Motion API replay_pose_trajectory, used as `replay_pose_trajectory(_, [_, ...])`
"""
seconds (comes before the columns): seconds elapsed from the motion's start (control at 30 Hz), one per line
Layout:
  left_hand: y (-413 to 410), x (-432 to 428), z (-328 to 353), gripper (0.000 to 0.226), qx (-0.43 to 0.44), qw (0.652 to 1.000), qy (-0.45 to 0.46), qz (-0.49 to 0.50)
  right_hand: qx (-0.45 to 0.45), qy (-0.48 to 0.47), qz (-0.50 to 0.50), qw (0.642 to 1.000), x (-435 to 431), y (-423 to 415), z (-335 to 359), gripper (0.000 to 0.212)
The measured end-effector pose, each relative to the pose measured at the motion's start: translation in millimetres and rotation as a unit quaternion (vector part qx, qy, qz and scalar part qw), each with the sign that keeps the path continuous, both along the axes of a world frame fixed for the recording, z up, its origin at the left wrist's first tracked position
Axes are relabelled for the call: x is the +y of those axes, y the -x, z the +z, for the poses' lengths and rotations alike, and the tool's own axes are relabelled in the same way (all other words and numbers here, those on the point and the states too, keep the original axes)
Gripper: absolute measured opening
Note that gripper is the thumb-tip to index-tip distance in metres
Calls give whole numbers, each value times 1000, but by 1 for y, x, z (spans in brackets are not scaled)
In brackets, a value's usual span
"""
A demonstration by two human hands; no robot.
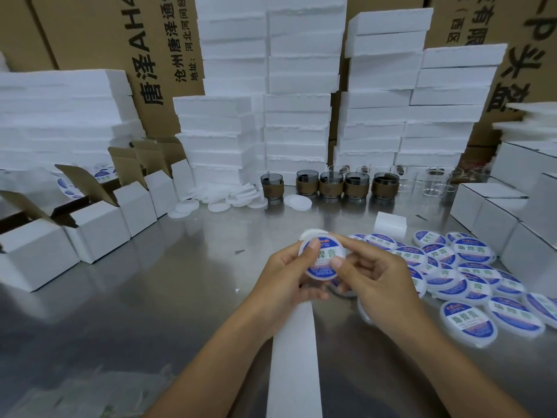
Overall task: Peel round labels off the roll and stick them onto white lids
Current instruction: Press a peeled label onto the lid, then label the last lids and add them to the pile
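While both hands meet at frame centre, the left hand (286, 274) grasps the round white plastic lid (320, 273), thumb on its blue-and-white round label (325, 255). The right hand (372, 277) pinches the same lid. A white paper backing strip (292, 357) runs to bottom centre. Labelled lids (473, 267) lie heaped at right on the steel table (150, 297).

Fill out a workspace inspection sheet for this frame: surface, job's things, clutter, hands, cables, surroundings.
Surface: metal table, shiny and reflective.
Job's things: held lid already carries a blue-and-white label; white backing strip runs from the hands toward the camera; labelled lids heaped at right; plain lids scattered at the far side.
Clutter: open white boxes at left; sleeved cups and clear glasses lined along the back.
Hands: left hand and right hand both grip the held lid, thumbs on its label.
Cables: nothing seen.
Surroundings: foam slab stacks and cardboard cartons behind the table.
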State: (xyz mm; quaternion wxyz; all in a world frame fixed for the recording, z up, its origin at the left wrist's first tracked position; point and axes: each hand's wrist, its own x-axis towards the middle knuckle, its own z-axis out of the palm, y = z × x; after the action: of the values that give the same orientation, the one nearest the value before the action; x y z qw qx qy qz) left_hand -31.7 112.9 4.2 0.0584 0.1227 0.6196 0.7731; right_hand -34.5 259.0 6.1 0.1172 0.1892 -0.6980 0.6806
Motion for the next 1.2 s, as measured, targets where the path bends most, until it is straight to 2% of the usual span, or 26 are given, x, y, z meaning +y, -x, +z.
replay_pose_trajectory(0.13, [-2,-1,2,31,18,1000,13,3,-13,17,30,999,-2,-4,3,27])
replay_pose_trajectory(0.2, [-3,-2,3,29,20,1000,7,12,-19,13,29,999,-2,-6,4,31])
replay_pose_trajectory(0.37, [-1,-3,1,26,17,1000,-3,19,-34,19,18,999,-1,-7,4,28])
replay_pose_trajectory(0.47, [-1,-4,1,24,-3,1000,-14,16,-39,33,-9,999,4,-5,6,24])
replay_pose_trajectory(0.53, [1,-6,1,24,-10,999,-29,26,-37,34,-73,996,13,1,6,21])
replay_pose_trajectory(0.6, [3,-9,2,20,-13,997,-63,46,-18,-29,-196,980,27,8,3,19])
replay_pose_trajectory(0.67, [4,-11,3,25,-17,994,-81,70,2,-120,-310,943,42,12,-1,23])
replay_pose_trajectory(0.73, [6,-12,2,17,-23,993,-79,88,3,-183,-360,915,51,14,-6,28])
replay_pose_trajectory(0.83, [7,-13,2,14,-27,991,-78,105,-15,-269,-381,884,55,17,-12,35])
replay_pose_trajectory(1.03, [15,-17,0,13,-23,983,-98,156,1,-456,-410,790,49,16,-13,32])
replay_pose_trajectory(1.1, [23,-20,1,14,-27,977,-95,190,36,-454,-405,793,45,17,-12,28])
replay_pose_trajectory(1.2, [45,-26,3,15,-30,966,-46,254,168,-423,-379,806,30,17,-15,18])
